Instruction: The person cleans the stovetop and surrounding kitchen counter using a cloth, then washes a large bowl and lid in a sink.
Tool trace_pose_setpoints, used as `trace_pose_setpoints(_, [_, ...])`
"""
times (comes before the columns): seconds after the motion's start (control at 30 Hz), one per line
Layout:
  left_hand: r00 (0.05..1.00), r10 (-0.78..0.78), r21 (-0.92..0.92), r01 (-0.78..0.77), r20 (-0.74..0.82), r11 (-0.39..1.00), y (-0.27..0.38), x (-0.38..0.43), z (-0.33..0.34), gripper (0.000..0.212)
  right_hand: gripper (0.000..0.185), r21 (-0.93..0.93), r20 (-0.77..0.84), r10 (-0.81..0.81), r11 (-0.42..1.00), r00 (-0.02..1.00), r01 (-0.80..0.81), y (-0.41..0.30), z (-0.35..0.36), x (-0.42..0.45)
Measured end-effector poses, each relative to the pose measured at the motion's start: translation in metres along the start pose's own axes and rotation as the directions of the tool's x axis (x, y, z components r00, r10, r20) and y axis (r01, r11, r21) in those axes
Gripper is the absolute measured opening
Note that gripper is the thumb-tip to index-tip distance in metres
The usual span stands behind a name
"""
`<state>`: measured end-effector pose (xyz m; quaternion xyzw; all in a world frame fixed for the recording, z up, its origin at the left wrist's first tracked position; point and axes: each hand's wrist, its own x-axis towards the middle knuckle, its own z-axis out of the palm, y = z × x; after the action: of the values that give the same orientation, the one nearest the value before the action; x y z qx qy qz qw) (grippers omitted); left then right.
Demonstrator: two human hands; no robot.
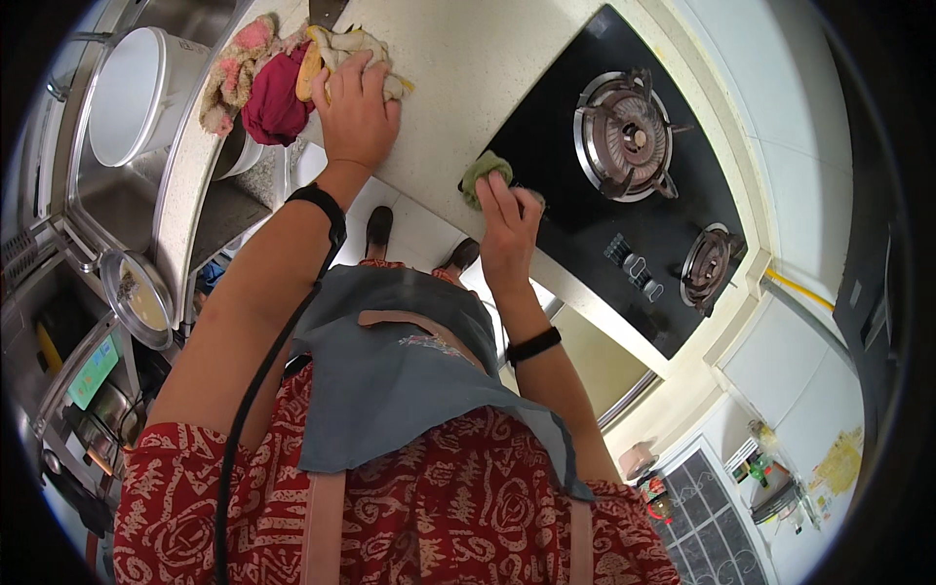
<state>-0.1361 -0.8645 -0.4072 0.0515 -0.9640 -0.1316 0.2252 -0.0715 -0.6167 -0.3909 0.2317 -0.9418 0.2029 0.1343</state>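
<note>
My left hand (360, 113) rests on a cream and yellow cloth (344, 45) on the countertop, its fingers spread over the fabric. Against that cloth lies a crumpled dark pink cloth (276, 102), and beside it a fluffy beige and pink cloth (232, 80). In my right hand (510, 227) is a green cloth (485, 174), pressed down at the near corner of a black glass gas hob (556, 139). The hob carries a large burner (632, 137) and a smaller burner (709, 267).
On the left, a white bucket (128, 99) stands in a steel sink, with a metal bowl (137, 298) of cloudy liquid near it. The pale countertop (446, 80) runs between the cloths and the hob. A yellow hose (801, 289) passes along the wall.
</note>
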Motion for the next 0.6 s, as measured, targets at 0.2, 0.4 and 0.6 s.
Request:
trace_pose_setpoints(0.2, [1.000, -0.003, -0.029, 0.004, 0.015, 1.000, 0.002, 0.002, -0.001, 0.039, 0.027, -0.302, -0.088, -0.027, 0.953, 0.996, -0.001, 0.045, 0.015, 0.104])
trace_pose_setpoints(0.4, [0.998, -0.032, -0.075, 0.036, 0.051, 0.997, 0.004, 0.001, -0.007, 0.042, 0.016, -0.314, -0.126, 0.022, 0.947, 0.992, -0.061, 0.047, 0.033, 0.122])
trace_pose_setpoints(0.6, [0.998, -0.032, -0.125, 0.040, 0.058, 0.991, 0.002, 0.005, -0.006, 0.046, 0.028, -0.161, 0.231, 0.181, 0.976, 0.956, -0.146, 0.033, -0.007, 0.130])
